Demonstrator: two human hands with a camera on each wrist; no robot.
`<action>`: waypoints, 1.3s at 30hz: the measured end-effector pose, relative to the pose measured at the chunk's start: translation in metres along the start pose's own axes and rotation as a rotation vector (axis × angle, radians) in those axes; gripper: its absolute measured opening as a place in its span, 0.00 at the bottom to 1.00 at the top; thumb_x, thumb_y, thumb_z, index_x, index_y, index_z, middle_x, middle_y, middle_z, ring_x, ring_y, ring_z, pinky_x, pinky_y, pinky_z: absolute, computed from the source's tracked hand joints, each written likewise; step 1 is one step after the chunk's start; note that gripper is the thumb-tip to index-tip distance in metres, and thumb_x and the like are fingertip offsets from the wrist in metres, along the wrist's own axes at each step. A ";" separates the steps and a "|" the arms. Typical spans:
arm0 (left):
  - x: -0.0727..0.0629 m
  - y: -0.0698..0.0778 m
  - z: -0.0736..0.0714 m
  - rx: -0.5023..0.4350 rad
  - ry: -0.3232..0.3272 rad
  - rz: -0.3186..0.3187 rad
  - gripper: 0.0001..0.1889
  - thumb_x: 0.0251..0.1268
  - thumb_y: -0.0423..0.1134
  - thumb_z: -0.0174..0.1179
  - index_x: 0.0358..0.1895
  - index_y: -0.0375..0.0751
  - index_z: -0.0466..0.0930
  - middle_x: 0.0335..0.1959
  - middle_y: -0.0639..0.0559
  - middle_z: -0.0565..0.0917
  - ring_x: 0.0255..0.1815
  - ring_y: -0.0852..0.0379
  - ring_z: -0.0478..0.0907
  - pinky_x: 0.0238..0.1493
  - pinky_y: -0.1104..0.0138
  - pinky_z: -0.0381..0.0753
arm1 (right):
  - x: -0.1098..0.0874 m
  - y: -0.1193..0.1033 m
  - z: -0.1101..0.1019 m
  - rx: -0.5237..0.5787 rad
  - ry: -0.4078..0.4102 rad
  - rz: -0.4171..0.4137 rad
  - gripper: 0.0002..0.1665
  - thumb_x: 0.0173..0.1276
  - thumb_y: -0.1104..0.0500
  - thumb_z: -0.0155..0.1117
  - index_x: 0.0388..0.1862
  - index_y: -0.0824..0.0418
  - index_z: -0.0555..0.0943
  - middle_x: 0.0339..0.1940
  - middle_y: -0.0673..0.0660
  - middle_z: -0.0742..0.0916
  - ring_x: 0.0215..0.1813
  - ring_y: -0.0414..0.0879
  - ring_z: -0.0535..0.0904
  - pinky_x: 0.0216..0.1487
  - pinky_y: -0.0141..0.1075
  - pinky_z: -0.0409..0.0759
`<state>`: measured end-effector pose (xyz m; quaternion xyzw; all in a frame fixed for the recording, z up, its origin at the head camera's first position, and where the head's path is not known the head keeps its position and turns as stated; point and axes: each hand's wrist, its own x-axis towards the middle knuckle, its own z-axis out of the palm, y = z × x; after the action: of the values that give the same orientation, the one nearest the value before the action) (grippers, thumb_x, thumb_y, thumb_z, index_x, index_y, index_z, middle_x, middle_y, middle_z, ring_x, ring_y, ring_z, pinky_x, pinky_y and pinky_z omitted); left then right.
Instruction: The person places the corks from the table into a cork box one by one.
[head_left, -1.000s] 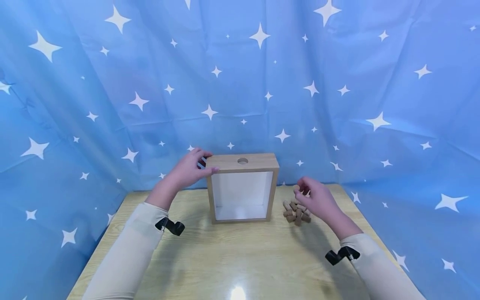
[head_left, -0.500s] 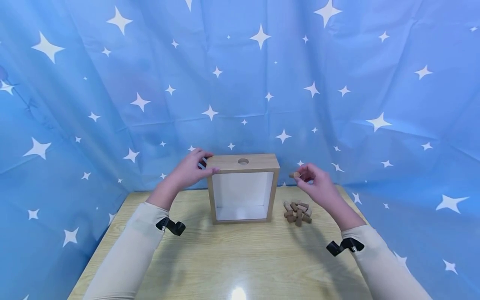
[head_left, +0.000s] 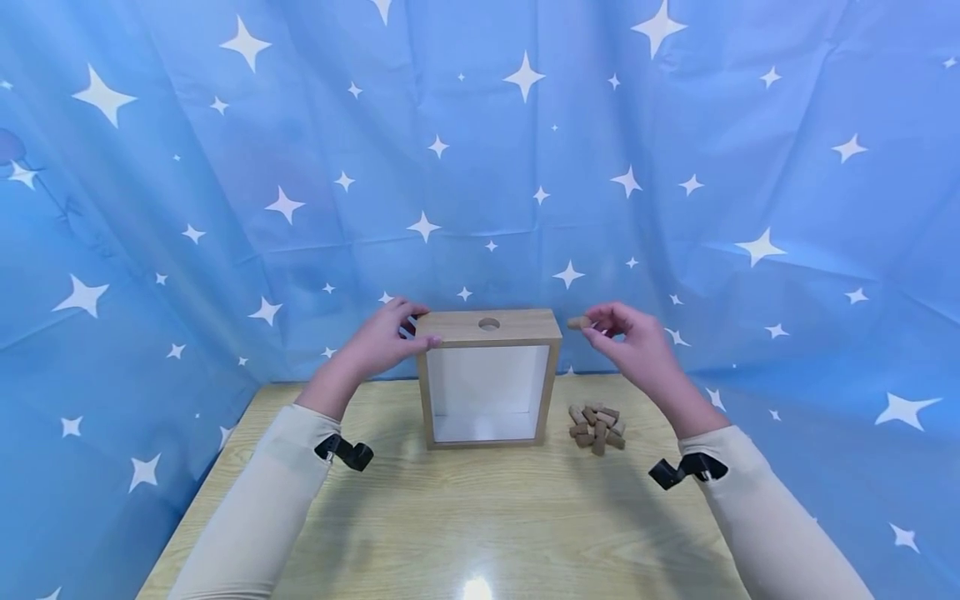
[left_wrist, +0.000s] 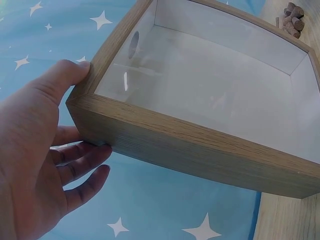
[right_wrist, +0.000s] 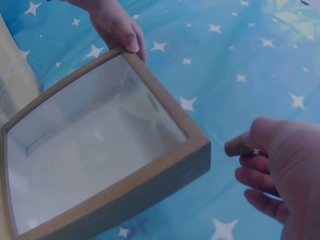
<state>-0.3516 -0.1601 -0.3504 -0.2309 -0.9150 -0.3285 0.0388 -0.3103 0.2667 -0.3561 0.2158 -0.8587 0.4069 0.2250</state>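
Observation:
A wooden shadow box (head_left: pixel 525 323) with a clear front and white inside stands upright on the table. Its top side has a round hole (head_left: pixel 489 324). My left hand (head_left: pixel 378 340) grips the box's upper left corner, thumb (left_wrist: pixel 72 74) on the front edge and fingers round the side and back. Between thumb and fingertips, my right hand (head_left: pixel 633 342) pinches a cork (head_left: pixel 577 322), raised just right of the box's top right corner. In the right wrist view the cork (right_wrist: pixel 237 146) points toward that corner, with a gap between them.
Several more corks (head_left: pixel 599 437) lie heaped on the table to the right of the box. The light wood table (head_left: pixel 465 508) ends at the back against a blue curtain (head_left: pixel 480 150) with white stars.
My right hand has lifted the cork from the heap, then moved it up and left to about the height of the box top. The left hand keeps its hold on the corner.

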 end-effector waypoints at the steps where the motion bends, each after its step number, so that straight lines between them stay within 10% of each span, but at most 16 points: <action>1: 0.000 0.001 0.000 -0.002 0.000 0.001 0.41 0.76 0.66 0.68 0.80 0.43 0.74 0.68 0.47 0.75 0.63 0.45 0.79 0.58 0.49 0.85 | 0.002 -0.002 0.000 0.003 -0.001 0.000 0.09 0.80 0.61 0.73 0.55 0.60 0.89 0.41 0.56 0.92 0.43 0.48 0.85 0.40 0.28 0.82; 16: -0.001 0.002 -0.001 -0.011 -0.011 -0.002 0.41 0.76 0.65 0.68 0.81 0.43 0.73 0.69 0.47 0.75 0.64 0.45 0.78 0.60 0.48 0.84 | 0.041 -0.023 0.022 0.085 -0.101 0.046 0.13 0.80 0.58 0.74 0.58 0.60 0.90 0.40 0.57 0.91 0.41 0.51 0.84 0.37 0.32 0.82; 39: 0.002 0.000 0.001 -0.015 -0.005 0.000 0.41 0.77 0.64 0.69 0.80 0.41 0.74 0.68 0.47 0.76 0.64 0.45 0.79 0.60 0.48 0.85 | 0.075 -0.061 0.062 0.000 -0.306 -0.096 0.12 0.79 0.62 0.74 0.57 0.63 0.91 0.42 0.54 0.93 0.40 0.48 0.87 0.41 0.37 0.89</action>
<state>-0.3528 -0.1586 -0.3507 -0.2319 -0.9127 -0.3346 0.0350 -0.3502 0.1681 -0.3129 0.3159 -0.8716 0.3582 0.1105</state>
